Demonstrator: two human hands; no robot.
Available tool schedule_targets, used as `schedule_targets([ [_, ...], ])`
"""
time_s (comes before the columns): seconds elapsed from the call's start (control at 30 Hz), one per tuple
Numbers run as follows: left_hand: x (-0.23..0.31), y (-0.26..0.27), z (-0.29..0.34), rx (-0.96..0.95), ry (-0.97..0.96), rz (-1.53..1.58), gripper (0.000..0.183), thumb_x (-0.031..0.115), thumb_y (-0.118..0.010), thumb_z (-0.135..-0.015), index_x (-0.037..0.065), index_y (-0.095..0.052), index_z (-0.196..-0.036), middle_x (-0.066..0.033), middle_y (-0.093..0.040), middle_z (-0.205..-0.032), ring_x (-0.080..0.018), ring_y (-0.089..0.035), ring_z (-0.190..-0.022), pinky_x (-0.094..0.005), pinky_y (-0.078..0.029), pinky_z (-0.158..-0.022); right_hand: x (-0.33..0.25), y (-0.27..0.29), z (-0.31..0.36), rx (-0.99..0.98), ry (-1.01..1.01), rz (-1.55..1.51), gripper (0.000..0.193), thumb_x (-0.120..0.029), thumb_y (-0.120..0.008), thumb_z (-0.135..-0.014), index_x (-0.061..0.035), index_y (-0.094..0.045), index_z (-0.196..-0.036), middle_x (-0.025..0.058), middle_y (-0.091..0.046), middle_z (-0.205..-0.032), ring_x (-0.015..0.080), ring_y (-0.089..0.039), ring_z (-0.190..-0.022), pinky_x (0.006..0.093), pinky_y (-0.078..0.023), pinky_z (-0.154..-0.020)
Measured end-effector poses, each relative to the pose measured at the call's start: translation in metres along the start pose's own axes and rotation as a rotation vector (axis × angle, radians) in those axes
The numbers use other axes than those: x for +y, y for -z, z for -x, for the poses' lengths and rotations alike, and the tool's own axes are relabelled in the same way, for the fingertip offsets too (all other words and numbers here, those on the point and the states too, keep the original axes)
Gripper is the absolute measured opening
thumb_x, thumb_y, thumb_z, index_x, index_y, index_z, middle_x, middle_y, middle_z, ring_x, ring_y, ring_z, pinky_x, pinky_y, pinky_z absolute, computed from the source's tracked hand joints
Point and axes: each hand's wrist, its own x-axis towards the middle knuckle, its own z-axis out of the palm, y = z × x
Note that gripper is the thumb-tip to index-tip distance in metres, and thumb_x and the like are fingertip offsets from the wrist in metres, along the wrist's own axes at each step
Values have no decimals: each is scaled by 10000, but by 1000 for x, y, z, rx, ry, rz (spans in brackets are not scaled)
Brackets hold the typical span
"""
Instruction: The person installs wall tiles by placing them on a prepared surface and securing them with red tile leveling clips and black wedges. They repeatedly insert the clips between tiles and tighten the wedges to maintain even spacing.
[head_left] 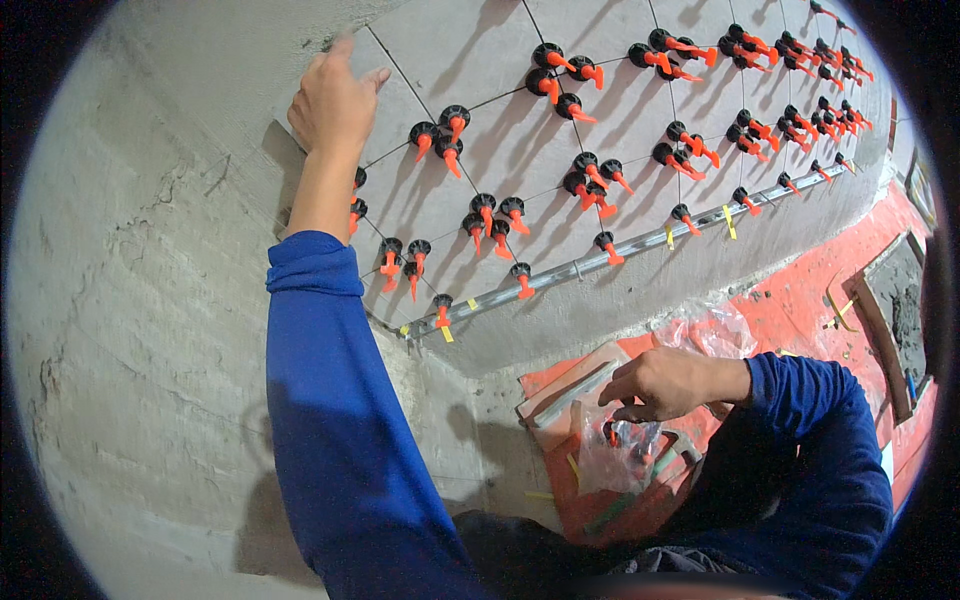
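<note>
My left hand lies against the upper left edge of the grey wall tiles, index finger stretched upward and thumb apart, holding nothing I can see. Black-capped red tile levelers stick out along the tile joints, several grouped at each corner. Low on the right, my right hand hangs over a clear plastic bag with its fingers bent together downward. A red and black tile leveler shows in the bag just below the fingertips. Whatever those fingers grip is hidden.
A metal strip with yellow tabs runs beneath the bottom tile row. On the red floor sheet lie a hammer, a flat bar and another clear bag. A tray of grey mortar stands far right. Bare rough wall fills the left.
</note>
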Motion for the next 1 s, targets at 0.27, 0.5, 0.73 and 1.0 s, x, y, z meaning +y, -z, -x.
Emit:
schedule_targets([
  [0.27,-20,-9,73,15,20,377,406,120,-751,-738,37,-673,-1128,-170,-653,-1026,-336,-652,-822,-417,-507,-757,-19,15,8,218,-51,-2,227,-186,-661,-847,-70,-649,-1042,135,-644,-866,319,-643,-776,419,-514,-681],
  [0.5,4,-53,118,55,161,731,369,-4,-762,-695,36,-700,-1057,-103,-632,-858,-217,-628,-748,-346,-499,-678,-38,90,-39,817,134,566,243,-189,-715,-797,-86,-651,-1009,93,-589,-831,282,-608,-793,405,-493,-685],
  [0.73,8,-55,120,179,135,732,221,50,-733,-722,35,-726,-943,-103,-624,-804,-228,-596,-739,-334,-475,-676,-56,158,-150,1093,125,1118,407,-494,-677,-796,-123,-700,-963,48,-608,-931,225,-561,-961,398,-400,-838],
  [1.0,7,-64,118,261,84,819,193,82,-741,-695,33,-724,-881,-97,-625,-819,-258,-621,-762,-352,-493,-669,-49,165,-197,1112,-132,1191,463,-590,-650,-760,-143,-746,-834,36,-607,-968,220,-514,-1027,424,-331,-884],
])
